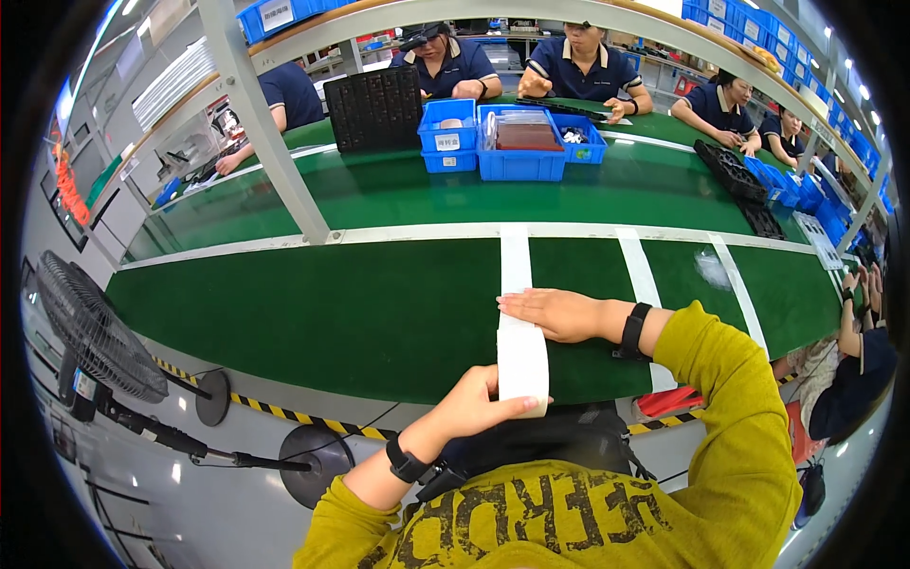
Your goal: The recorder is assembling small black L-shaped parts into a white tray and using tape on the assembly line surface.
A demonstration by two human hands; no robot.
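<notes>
My left hand [466, 403] grips a wide roll of white tape [523, 368] at the near edge of the green tabletop [313, 313]. From the roll a white strip [516, 258] runs away from me to the white rail across the table. My right hand [557, 315] lies flat on this strip just beyond the roll, fingers stretched out and pointing left. To the right, a second white strip [641, 270] and a third white strip [741, 292] cross the tabletop. Between these two lies a small piece of clear plastic [711, 270].
Beyond the rail, blue bins [521, 152] and a black tray [374, 109] stand on another green surface, where several people work. A slanted metal post [270, 123] rises at the left. A floor fan [100, 327] stands left of the table; another person [858, 370] is at the far right.
</notes>
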